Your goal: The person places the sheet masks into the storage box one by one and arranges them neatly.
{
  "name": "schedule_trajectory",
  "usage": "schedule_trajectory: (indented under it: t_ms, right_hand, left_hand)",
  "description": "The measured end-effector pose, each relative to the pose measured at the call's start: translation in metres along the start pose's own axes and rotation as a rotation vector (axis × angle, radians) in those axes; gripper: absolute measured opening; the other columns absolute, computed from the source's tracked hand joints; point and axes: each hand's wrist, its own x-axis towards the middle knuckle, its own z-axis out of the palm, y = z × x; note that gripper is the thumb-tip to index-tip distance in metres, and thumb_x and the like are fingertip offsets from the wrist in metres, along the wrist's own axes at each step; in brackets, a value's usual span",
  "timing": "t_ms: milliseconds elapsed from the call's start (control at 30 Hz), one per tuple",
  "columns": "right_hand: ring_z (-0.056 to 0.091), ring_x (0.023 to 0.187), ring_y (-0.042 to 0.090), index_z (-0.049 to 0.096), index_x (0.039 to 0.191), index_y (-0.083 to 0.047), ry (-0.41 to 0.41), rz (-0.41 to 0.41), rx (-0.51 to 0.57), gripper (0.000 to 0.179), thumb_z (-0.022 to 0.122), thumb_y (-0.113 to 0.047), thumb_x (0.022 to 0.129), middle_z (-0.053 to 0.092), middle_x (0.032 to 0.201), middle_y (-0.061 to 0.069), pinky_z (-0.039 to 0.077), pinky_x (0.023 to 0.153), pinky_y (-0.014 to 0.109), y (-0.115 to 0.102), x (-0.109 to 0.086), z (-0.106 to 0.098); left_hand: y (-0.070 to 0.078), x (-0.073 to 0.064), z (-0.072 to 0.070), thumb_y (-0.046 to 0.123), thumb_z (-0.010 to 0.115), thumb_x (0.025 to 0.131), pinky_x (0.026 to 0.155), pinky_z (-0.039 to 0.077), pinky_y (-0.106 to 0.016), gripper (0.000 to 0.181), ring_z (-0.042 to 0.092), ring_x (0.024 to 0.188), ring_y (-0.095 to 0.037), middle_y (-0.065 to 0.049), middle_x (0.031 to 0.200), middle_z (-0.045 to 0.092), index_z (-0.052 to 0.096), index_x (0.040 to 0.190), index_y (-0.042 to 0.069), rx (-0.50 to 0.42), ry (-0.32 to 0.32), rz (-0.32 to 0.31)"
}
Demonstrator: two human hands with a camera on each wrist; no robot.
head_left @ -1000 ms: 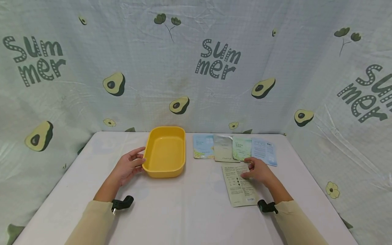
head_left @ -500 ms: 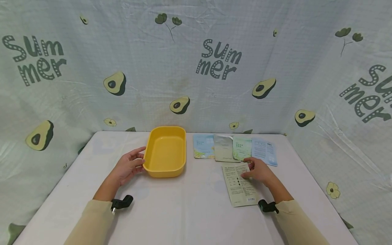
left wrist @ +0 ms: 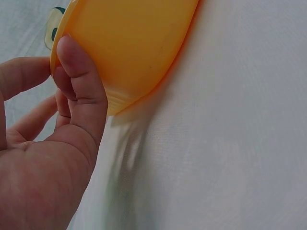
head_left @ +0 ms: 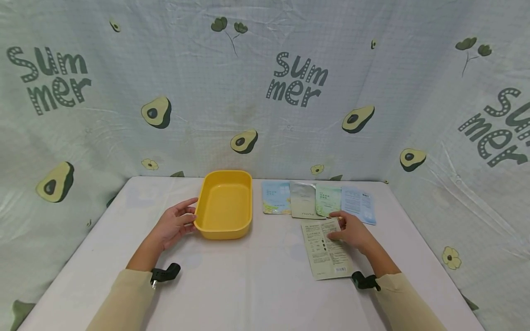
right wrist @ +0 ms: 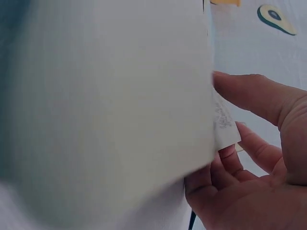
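Note:
My left hand pinches the near-left rim of a yellow plastic tub. In the left wrist view the thumb lies against one side of the tub wall, with the other fingers behind it. My right hand holds a pale grey-green sheet mask packet by its right edge, small print and a barcode facing up. The packet's near end slants toward me. Seen from the right wrist, the packet fills much of the view, thumb at its edge and fingers partly hidden beneath.
Several more flat packets lie overlapping in a row at the back right: a blue one, a silver-beige one, a green one and a pale blue one. A patterned cloth hangs behind the white table.
The packet's upper right corner has risen slightly and the packet has tilted a little in my right hand. My left hand and the tub stay as they were.

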Motion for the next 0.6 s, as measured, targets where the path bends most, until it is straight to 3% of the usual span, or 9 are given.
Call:
schedule_trajectory:
  t_ms: [300,600]
  right_hand:
    - [0.059,0.090,0.025,0.054,0.143,-0.009,-0.051,0.008,0.113,0.066,0.083,-0.014,0.084,0.055,0.111,0.015,0.053,0.070,0.031,0.0041,-0.0013,-0.0025]
    - [0.069,0.090,0.023,0.050,0.139,-0.007,-0.096,0.003,0.215,0.065,0.083,-0.012,0.084,0.067,0.116,0.015,0.059,0.074,0.034,0.0080,-0.0008,-0.0027]
  left_hand:
    - [-0.0004,-0.0011,-0.0008,0.007,0.060,0.101,0.087,0.060,-0.024,0.070,0.062,0.094,-0.016,-0.002,0.117,0.049,0.028,0.163,0.015,-0.004,-0.009,0.006]
    - [0.0006,-0.0028,-0.0008,0.006,0.059,0.101,0.087,0.060,-0.024,0.070,0.062,0.093,-0.015,-0.001,0.116,0.049,0.027,0.163,0.014,-0.012,-0.019,0.011]
